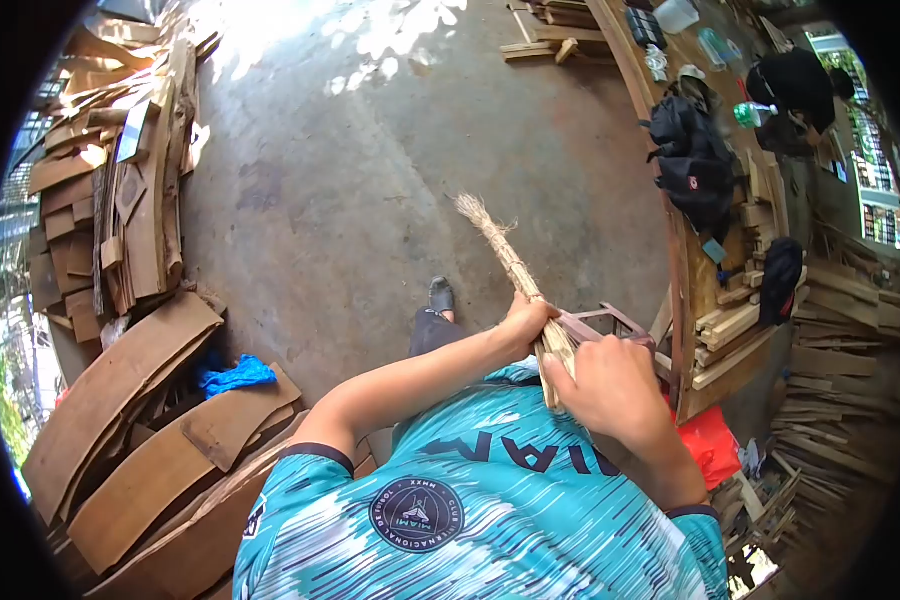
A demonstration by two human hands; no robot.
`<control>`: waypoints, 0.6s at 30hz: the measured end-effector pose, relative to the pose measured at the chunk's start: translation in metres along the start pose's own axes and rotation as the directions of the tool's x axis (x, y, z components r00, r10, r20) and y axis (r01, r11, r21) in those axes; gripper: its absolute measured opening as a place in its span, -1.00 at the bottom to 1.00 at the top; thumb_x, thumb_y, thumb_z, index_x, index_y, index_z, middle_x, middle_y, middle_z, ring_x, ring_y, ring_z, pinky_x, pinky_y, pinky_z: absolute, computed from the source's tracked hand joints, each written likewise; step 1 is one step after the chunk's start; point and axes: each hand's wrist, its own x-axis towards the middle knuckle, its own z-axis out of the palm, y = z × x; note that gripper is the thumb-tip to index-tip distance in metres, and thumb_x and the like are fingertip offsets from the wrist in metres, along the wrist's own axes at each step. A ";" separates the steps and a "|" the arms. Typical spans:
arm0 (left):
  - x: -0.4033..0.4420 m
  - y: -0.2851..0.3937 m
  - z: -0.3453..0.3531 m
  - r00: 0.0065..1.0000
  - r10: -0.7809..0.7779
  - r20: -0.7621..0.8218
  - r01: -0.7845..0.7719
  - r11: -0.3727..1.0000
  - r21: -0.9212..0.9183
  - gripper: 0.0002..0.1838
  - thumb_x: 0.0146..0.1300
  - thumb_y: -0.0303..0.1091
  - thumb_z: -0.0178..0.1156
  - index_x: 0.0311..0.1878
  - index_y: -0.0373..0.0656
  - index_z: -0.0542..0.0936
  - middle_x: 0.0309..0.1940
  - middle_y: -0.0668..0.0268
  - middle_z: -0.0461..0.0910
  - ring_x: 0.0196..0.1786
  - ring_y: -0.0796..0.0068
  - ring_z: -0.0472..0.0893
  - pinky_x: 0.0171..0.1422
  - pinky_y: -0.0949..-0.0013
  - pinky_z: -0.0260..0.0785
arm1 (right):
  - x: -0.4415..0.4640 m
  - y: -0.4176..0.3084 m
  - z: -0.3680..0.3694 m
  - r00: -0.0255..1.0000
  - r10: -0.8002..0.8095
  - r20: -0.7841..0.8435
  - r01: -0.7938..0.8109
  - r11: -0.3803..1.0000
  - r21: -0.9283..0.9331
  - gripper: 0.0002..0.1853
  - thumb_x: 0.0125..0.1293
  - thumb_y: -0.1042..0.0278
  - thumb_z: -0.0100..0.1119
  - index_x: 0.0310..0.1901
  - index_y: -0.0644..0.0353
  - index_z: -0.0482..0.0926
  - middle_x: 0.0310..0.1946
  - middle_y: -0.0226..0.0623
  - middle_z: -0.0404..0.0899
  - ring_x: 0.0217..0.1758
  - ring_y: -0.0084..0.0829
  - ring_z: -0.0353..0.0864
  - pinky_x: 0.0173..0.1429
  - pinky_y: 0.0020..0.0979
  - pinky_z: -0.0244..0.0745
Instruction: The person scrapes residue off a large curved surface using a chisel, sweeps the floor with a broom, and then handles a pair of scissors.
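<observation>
A long, thin straw broom slants away from my chest, its pale stalks bound along the length and its far tip frayed. My left hand is closed around its middle. Closer to my body, my right hand is curled at the thicker near end, with the thumb lying along the stalks. Its other fingers are partly hidden behind the knuckles. The near end of the broom rests close to my teal shirt.
Wood offcuts are piled at the left, with curved boards and a blue plastic bag nearer. On the right stands a wooden bench carrying a black backpack. A brown stool frame sits beyond my right hand.
</observation>
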 end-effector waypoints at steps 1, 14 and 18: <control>0.006 -0.006 -0.008 0.999 -0.013 0.033 0.011 0.997 0.070 -0.58 0.12 -0.61 0.18 0.00 -0.14 0.27 -0.24 0.17 0.44 -0.25 0.29 0.60 -0.26 0.17 0.51 | -0.001 -0.004 -0.014 1.000 -0.013 -0.005 0.013 1.000 0.021 -0.44 0.33 -0.06 0.07 -0.52 0.37 0.67 -0.61 0.06 0.60 -0.49 -0.04 0.68 -0.32 -0.13 0.57; 0.080 0.101 -0.037 0.954 -0.274 0.123 0.244 0.945 0.217 -0.72 0.22 -0.45 0.21 -0.01 -0.17 0.46 -0.31 0.30 0.51 -0.47 0.47 0.58 -0.38 0.41 0.53 | 0.266 0.234 0.203 0.915 0.274 -0.296 -0.091 0.855 0.511 -0.72 0.29 0.17 0.16 -0.27 0.27 0.62 -0.30 -0.03 0.69 -0.17 -0.05 0.69 -0.04 -0.16 0.55; 0.086 0.148 -0.106 0.926 -0.356 0.123 0.310 0.906 0.288 -0.79 0.30 -0.24 0.22 -0.12 -0.14 0.52 -0.49 0.39 0.54 -0.52 0.56 0.55 -0.44 0.46 0.48 | 0.256 0.336 0.316 0.784 0.508 0.356 -0.530 0.250 0.810 -0.79 0.34 0.24 0.08 -0.30 0.20 0.58 -0.52 -0.26 0.63 -0.67 -0.44 0.56 -0.61 -0.30 0.48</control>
